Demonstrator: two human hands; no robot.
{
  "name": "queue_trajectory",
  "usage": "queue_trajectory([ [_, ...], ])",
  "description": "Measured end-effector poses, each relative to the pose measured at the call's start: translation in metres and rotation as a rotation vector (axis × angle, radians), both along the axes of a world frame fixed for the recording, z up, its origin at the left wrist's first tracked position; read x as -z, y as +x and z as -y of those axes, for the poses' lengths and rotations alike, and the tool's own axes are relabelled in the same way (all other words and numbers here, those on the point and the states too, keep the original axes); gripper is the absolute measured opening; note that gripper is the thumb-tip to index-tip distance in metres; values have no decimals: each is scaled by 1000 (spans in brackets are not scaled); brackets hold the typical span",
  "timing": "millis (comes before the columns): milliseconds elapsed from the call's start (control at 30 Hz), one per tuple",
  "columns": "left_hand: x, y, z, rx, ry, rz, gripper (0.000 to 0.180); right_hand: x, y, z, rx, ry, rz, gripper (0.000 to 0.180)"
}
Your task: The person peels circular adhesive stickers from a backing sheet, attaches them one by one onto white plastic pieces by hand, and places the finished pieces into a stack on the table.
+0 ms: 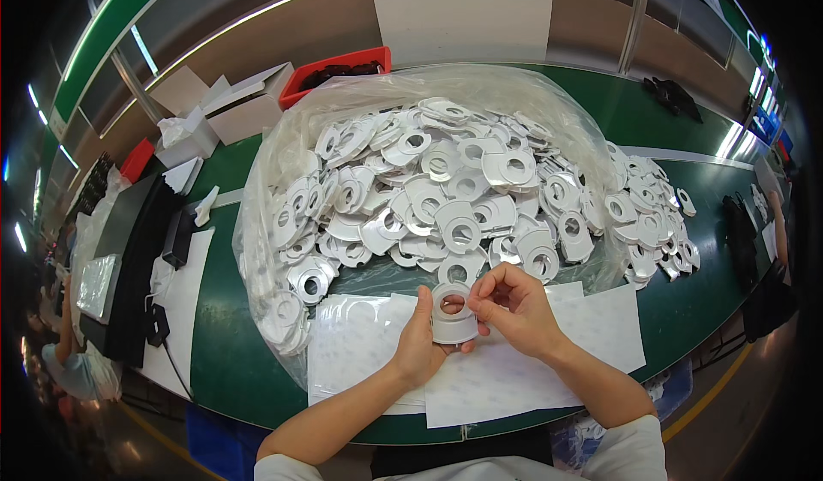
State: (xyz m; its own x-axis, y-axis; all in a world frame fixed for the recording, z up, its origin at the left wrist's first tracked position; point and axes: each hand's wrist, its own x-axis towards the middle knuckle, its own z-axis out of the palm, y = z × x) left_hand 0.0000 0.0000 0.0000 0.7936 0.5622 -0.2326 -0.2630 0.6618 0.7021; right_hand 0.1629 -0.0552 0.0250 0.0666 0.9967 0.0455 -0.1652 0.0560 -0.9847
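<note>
My left hand [417,344] holds a white flat ring-shaped part [453,320] upright over white sheets [514,369] at the front of the green table [231,352]. My right hand [514,305] pinches the same part at its right edge with thumb and fingers. Just behind both hands lies a big heap of the same white ring parts [429,194] on an open clear plastic bag [283,138].
More white parts [651,224] spill to the right of the bag. A red bin [339,68] and cardboard boxes [244,104] stand at the back left. Black trays and white sheets [176,292] lie left. Black items [673,97] sit back right. Another person [73,365] is at far left.
</note>
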Motion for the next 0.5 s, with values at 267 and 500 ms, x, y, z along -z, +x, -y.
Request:
queue_trajectory([
  [267, -1, -1, -3, -16, 3, -30, 70, 1, 0, -4, -23, 2, 58, 17],
  [500, -1, -1, -3, -12, -9, -39, 70, -1, 0, -4, -17, -11, 23, 19],
])
